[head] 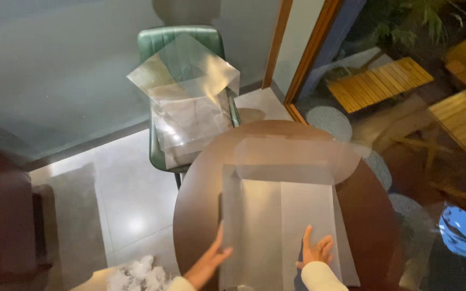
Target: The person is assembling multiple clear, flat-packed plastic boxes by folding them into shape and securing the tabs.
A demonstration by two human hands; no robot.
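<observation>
A large translucent white sheet (281,215), like a plastic bag or folded wrapping, lies flat on a round dark brown table (200,178). My left hand (210,261) rests at the sheet's left edge with fingers stretched out. My right hand (315,250) lies flat on the sheet near its lower right, fingers spread. Neither hand grips anything. The far end of the sheet is blurred.
A green chair (182,40) stands behind the table with clear plastic sheets (190,102) piled on its seat. Crumpled white material (136,275) lies at the lower left. A wooden door frame (308,54), round mats (330,121) and a blue object (462,231) are to the right.
</observation>
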